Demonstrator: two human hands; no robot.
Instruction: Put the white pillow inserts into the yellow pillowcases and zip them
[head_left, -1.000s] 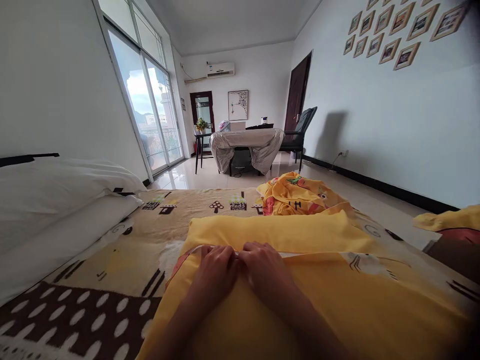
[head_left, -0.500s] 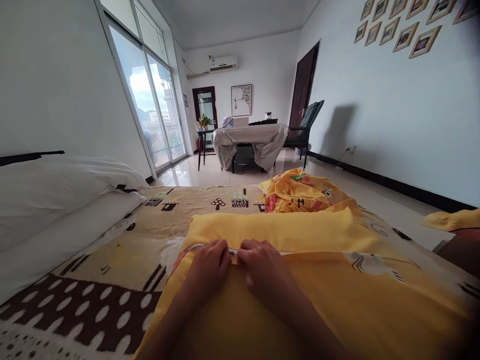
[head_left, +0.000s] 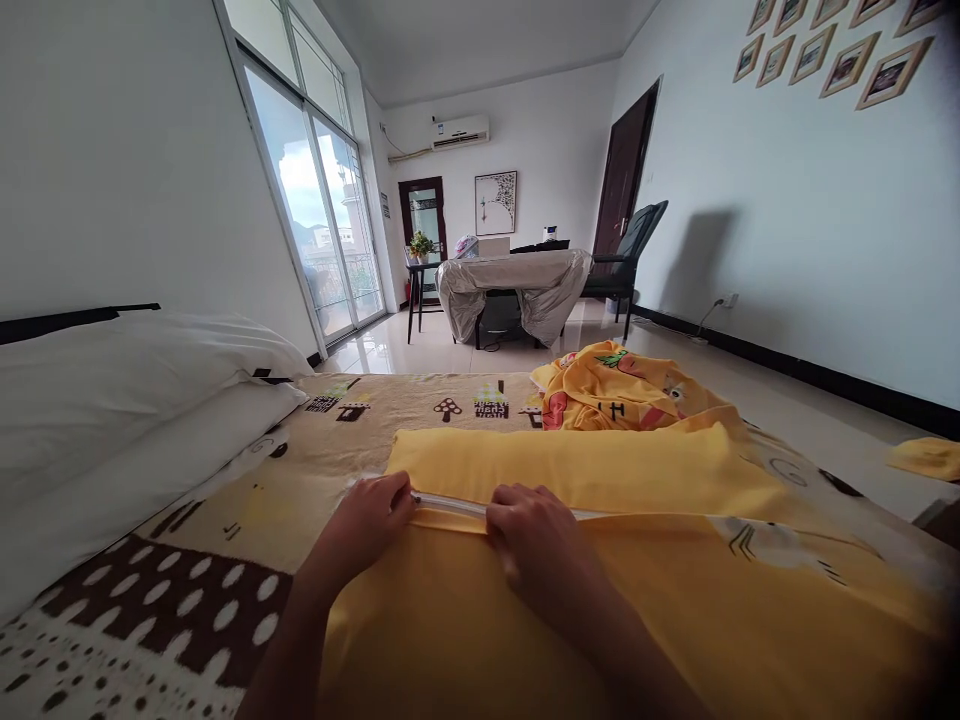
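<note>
A yellow fabric cover (head_left: 442, 620) with printed cartoon figures lies spread over the bed in front of me. Across it runs a pale zipper (head_left: 454, 506), its stretch between my hands pulled fairly straight. My left hand (head_left: 367, 525) is closed on the zipper near the cover's left side, with a small dark piece, perhaps the slider, showing at its fingertips. Farther right, my right hand (head_left: 531, 535) pinches the zipper edge and the cloth beside it; its fingertips are partly hidden.
Beyond the cover lies a crumpled orange-yellow printed cloth (head_left: 622, 390). White pillows (head_left: 150, 370) are stacked at the left on a patterned blanket (head_left: 247, 510). Farther off stand a covered table (head_left: 517, 270), a dark chair (head_left: 630, 250) and a plant (head_left: 421, 243) on a small stand.
My left hand has slid left along the zipper, away from my right hand, so more of the zipper shows between them. My right hand keeps its grip. The view has shifted slightly.
</note>
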